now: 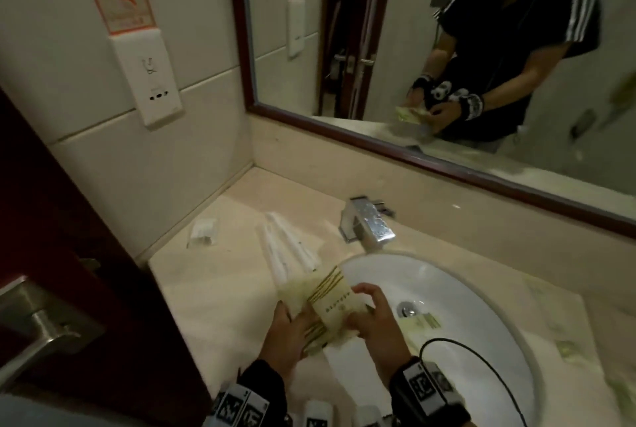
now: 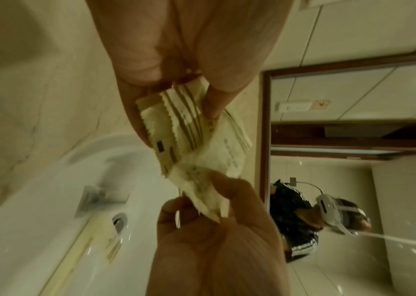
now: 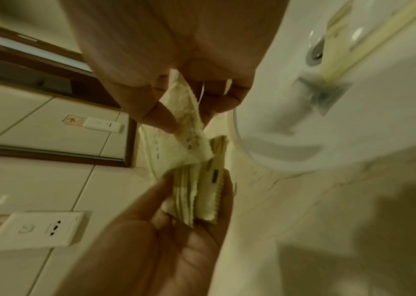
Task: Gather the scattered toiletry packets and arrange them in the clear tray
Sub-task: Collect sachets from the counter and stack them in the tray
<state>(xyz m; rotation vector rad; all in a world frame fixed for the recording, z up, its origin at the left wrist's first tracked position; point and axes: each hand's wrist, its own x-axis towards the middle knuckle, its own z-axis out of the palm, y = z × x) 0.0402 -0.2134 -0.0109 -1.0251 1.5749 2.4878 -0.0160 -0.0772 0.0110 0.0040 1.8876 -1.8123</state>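
Both hands hold one bundle of cream toiletry packets [image 1: 332,302] with gold stripes over the left rim of the sink. My left hand [image 1: 292,323] grips the bundle's lower end [image 3: 196,192] from below. My right hand [image 1: 371,314] pinches the top packet [image 2: 201,192] between thumb and fingers. Loose items lie about: long white packets [image 1: 289,249] and a small clear packet [image 1: 203,232] on the left counter, one packet [image 1: 425,321] in the basin by the drain, and several pale packets [image 1: 564,347] on the right counter. I cannot make out the clear tray.
The white sink [image 1: 475,289] fills the right foreground, with a chrome faucet [image 1: 368,220] behind it. A dark door [image 1: 69,220] with a metal handle [image 1: 38,326] stands close on the left. The mirror [image 1: 447,48] runs along the back wall. Small white bottles [image 1: 318,414] stand at the near edge.
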